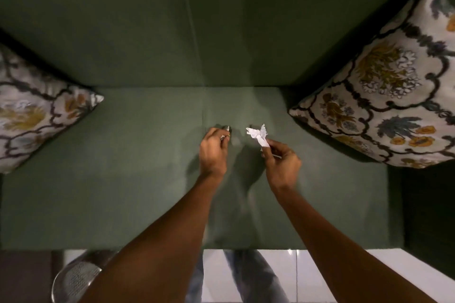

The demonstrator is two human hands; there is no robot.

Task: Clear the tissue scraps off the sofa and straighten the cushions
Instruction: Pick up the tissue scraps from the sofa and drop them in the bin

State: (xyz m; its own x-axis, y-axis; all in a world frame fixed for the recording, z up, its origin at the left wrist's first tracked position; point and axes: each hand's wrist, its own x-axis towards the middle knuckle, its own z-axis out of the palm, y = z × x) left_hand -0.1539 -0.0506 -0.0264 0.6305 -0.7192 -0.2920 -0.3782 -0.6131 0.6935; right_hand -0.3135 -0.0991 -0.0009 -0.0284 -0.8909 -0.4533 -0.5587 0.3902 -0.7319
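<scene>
The right hand (280, 162) pinches a crumpled white tissue scrap (258, 134) just above the green sofa (123, 192) seat, the left hand (213, 150) pinches something small there; tissue looks feather-light, soft, tearable, so gentle fingertip pinches suit

Dim, greenish light; soft shadows under the hands (213, 149); strong wide-angle bending and blur toward edges.

Dark green sofa (123, 179), white tissue scrap (257, 134), two cream cushions (384, 96) with black-and-ochre floral pattern.
</scene>
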